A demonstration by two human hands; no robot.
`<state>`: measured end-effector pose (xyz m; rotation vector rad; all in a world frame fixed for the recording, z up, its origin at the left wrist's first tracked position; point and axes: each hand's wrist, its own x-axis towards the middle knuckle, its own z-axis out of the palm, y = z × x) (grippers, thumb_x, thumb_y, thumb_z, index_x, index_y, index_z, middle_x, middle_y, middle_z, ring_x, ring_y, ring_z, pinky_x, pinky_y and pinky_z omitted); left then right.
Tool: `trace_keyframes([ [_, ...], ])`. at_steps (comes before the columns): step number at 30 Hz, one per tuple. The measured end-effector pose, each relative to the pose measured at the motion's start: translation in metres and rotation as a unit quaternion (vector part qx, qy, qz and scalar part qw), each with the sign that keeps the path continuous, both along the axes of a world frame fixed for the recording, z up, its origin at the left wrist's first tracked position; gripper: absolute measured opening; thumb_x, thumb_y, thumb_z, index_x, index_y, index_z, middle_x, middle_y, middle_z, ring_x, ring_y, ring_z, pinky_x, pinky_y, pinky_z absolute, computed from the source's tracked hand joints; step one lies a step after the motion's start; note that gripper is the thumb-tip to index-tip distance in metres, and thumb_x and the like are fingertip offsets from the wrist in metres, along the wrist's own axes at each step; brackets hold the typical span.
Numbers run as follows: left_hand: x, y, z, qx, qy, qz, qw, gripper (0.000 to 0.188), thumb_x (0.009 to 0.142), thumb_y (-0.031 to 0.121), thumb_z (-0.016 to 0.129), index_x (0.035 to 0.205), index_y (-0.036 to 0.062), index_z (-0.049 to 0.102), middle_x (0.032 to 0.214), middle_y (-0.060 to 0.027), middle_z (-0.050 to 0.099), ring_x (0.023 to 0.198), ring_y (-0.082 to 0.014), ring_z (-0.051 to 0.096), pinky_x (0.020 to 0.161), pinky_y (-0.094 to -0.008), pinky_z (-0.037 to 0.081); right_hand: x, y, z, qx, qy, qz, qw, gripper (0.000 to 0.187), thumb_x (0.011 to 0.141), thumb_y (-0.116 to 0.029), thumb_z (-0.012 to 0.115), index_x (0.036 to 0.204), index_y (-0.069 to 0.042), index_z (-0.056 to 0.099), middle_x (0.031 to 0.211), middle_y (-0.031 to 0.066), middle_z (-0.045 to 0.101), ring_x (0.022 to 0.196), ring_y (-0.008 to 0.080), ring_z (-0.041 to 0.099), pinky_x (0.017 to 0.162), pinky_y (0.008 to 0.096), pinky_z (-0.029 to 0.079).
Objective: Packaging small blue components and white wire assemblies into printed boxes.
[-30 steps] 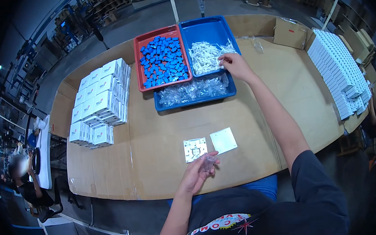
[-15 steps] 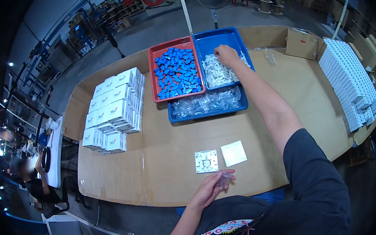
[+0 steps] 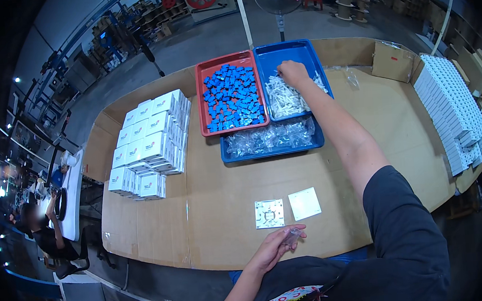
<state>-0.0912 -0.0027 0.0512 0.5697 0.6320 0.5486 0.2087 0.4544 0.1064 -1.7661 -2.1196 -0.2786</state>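
Near the front edge of the cardboard-covered table, my left hand (image 3: 269, 252) is closed on a small clear plastic bag (image 3: 292, 237). My right hand (image 3: 293, 74) reaches far forward into a blue tray (image 3: 281, 49), its fingers bent down at the heap of small white plastic pieces (image 3: 287, 100). The fingertips are partly hidden, so what they hold does not show. Just beyond my left hand lies a square white plate with cut-outs (image 3: 269, 214). Beside it, to the right, a plain white square plate (image 3: 304, 204) lies slightly turned.
A red tray (image 3: 201, 97) of blue blocks (image 3: 232, 97) adjoins the blue tray. In front, another blue tray (image 3: 272, 153) contains clear plastic bags (image 3: 268, 138). White boxes (image 3: 144, 138) are stacked left, white plates (image 3: 453, 114) right. Another person (image 3: 49, 230) sits at far left.
The whole view has shifted slightly, the table appearing a little lower. My right hand stays at the white pieces, and my left hand still has the bag.
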Motion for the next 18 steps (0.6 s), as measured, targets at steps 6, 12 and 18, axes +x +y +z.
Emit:
trace_keyframes([
  [6, -0.003, -0.002, -0.001, 0.007, 0.011, 0.008, 1.000, 0.045, 0.113, 0.029, 0.046, 0.138, -0.0063, 0.060, 0.122, -0.0166, 0.068, 0.105, -0.0180, 0.063, 0.086, -0.0301, 0.052, -0.010, -0.005, -0.004, 0.042, -0.085, 0.032, 0.995, 0.013, 0.085, -0.011, 0.070, 0.095, -0.007, 0.078, 0.109, 0.0129, 0.074, 0.106, 0.0316, 0.071, 0.083, 0.0454, 0.061],
  [12, -0.005, -0.004, 0.001, 0.012, 0.006, 0.010, 1.000, 0.045, 0.113, 0.029, 0.045, 0.140, -0.0062, 0.059, 0.122, -0.0167, 0.068, 0.104, -0.0177, 0.063, 0.087, -0.0303, 0.053, -0.006, -0.014, -0.011, 0.065, -0.174, 0.071, 0.980, 0.014, 0.084, -0.006, 0.067, 0.093, -0.006, 0.078, 0.107, 0.0162, 0.073, 0.105, 0.0319, 0.071, 0.080, 0.0422, 0.062],
  [18, -0.008, -0.007, 0.004, 0.018, 0.006, 0.018, 1.000, 0.046, 0.114, 0.028, 0.044, 0.141, -0.0070, 0.057, 0.122, -0.0155, 0.069, 0.099, -0.0169, 0.062, 0.087, -0.0293, 0.053, 0.008, -0.031, -0.011, 0.062, -0.024, 0.063, 0.996, 0.014, 0.088, -0.010, 0.067, 0.092, -0.004, 0.078, 0.105, 0.0177, 0.072, 0.104, 0.0340, 0.070, 0.088, 0.0465, 0.059],
])
